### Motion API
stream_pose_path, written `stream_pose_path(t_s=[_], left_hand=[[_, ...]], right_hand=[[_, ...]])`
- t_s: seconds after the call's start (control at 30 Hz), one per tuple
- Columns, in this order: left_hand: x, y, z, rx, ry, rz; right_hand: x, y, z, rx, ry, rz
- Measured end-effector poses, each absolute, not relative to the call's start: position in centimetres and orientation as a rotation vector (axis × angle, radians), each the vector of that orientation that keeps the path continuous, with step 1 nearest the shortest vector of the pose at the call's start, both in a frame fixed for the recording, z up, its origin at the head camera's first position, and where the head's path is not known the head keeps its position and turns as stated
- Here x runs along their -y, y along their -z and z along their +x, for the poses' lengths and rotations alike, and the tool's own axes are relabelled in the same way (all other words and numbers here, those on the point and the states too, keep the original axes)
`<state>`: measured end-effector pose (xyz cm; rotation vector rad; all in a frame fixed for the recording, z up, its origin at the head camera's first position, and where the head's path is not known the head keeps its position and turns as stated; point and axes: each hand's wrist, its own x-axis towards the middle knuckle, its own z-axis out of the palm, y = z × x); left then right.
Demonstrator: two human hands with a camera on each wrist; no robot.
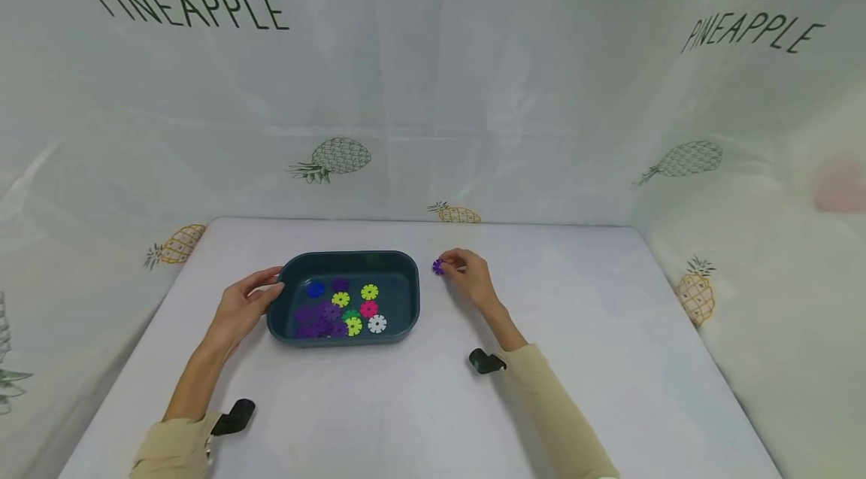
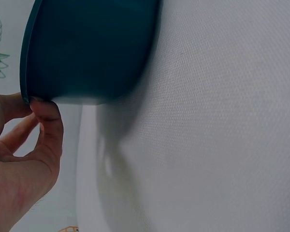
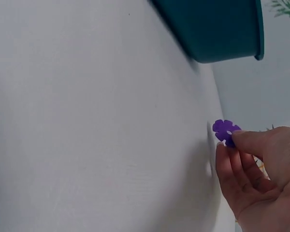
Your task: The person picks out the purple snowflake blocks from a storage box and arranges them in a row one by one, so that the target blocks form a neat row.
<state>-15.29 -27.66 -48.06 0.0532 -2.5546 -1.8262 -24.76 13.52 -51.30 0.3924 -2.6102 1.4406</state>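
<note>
A dark teal tray (image 1: 343, 341) stands on the white table, with purple, yellow, blue, green, pink and white notched discs inside. My left hand (image 1: 246, 306) pinches the tray's left rim between thumb and fingers; the left wrist view shows this hand (image 2: 31, 145) at the edge of the tray (image 2: 92, 53). To the right of the tray, my right hand (image 1: 470, 280) pinches a purple disc (image 1: 437, 267). In the right wrist view the purple disc (image 3: 224, 130) sits between the thumb and fingers of the right hand (image 3: 261, 169), apart from the tray (image 3: 222, 29).
The white table (image 1: 575, 298) extends right of the tray and in front of it. A pale curtain (image 1: 473, 88) with pineapple prints hangs behind the table and along its sides. Dark wrist-worn devices (image 1: 233, 417) show at both sleeves.
</note>
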Motion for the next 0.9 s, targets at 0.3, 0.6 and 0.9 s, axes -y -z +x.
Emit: stream_pose_path(t_s=[0.3,0.6,0.9], left_hand=[[27.6,48.2,-15.4,2.564,1.793,0.069],[27.4,48.1,-15.5,2.580,1.765,0.081],[27.5,48.2,-15.4,2.585,1.768,0.071]], right_hand=[[-13.7,52.1,-25.6,2.675,-1.322,0.360],[-14.0,51.3,-25.7,2.712,-1.253,0.384],[-12.5,48.7,-25.4,2.663,-1.312,0.495]])
